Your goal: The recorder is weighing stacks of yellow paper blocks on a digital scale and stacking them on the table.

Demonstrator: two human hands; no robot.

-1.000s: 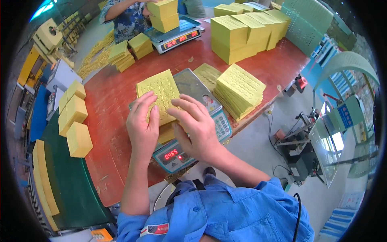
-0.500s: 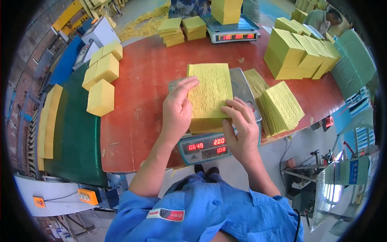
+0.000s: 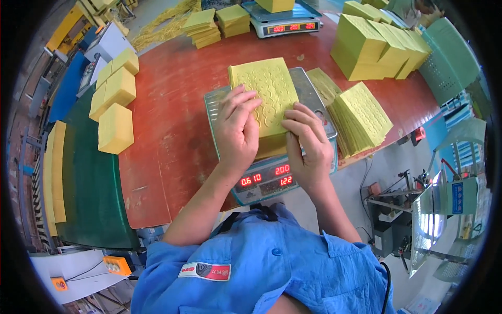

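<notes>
Left hand had shifted further over the yellow sheet stack, fingers bent onto its top. Right hand was at the near right corner, fingers on the edge, thumb low in front. Couldn't tell if either clamped. Stack sat on the near scale, fanned sheets just right.

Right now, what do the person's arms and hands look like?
The left hand and right hand are bare, with no gloves. The blue sleeves leave the forearms bare. The blue shirt has a white, red and dark patch on its left side. A thin black cable curves on the right.
</notes>
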